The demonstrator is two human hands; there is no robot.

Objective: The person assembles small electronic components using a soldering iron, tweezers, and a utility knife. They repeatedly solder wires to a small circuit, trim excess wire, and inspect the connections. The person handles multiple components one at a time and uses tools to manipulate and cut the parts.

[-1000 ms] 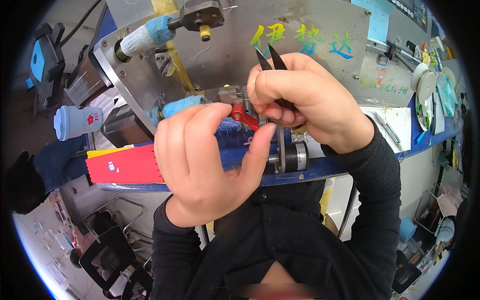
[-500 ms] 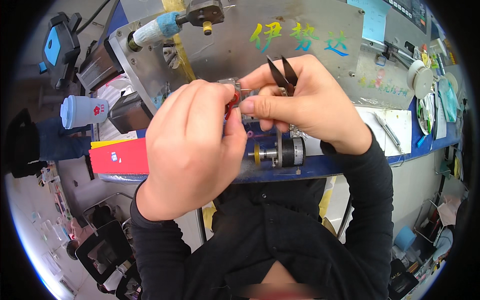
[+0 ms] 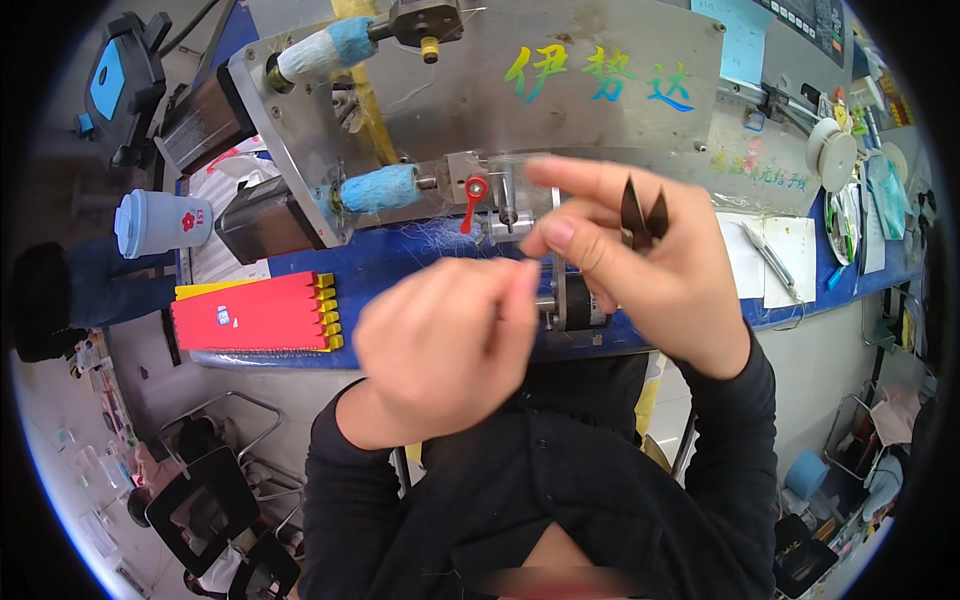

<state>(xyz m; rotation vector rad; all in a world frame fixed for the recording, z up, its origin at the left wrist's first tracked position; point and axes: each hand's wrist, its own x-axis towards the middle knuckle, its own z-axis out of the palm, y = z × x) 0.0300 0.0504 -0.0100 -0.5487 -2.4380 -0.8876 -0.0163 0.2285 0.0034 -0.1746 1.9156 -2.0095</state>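
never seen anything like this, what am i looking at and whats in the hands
You're looking down from a wide camera worn on the person's head, so straight edges look bent. There's no robot, just a bare left hand and right hand. The right holds what look like small scissors, dark blades pointing up; the left is curled close by, too blurred to tell whether it pinches anything. Beyond is a metal machine with a red lever and a blue-wrapped rod. On the blue table lie red and yellow boards, left, and white paper, right.
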